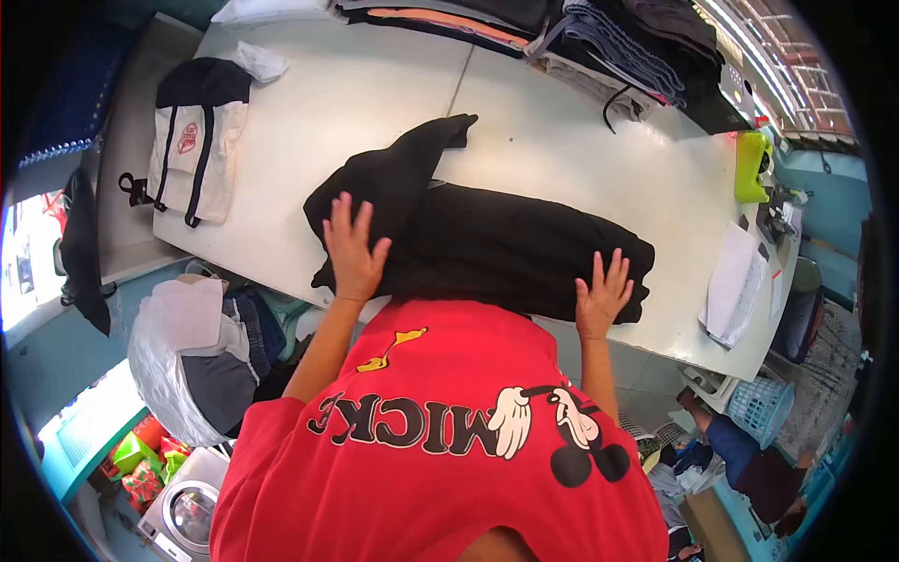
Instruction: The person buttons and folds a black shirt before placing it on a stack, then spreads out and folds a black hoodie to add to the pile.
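Observation:
A black garment (496, 239), folded into a long bundle, lies along the near edge of the white table (562, 155). Its hood-like part spreads up and to the left, ending in a narrow tip. My left hand (356, 253) rests flat on the left part of the cloth, fingers spread. On the right end of the bundle lies my right hand (602, 292), its fingers also stretched out. Neither hand grips the cloth. The underside of the garment is hidden.
A white-and-black bag (198, 155) lies at the table's left. Folded clothes (618, 47) are stacked along the far edge. Papers (735, 281) and a lime-green object (751, 167) are at the right. A laundry pile (211, 347) stands below left; another person (758, 468) is at lower right.

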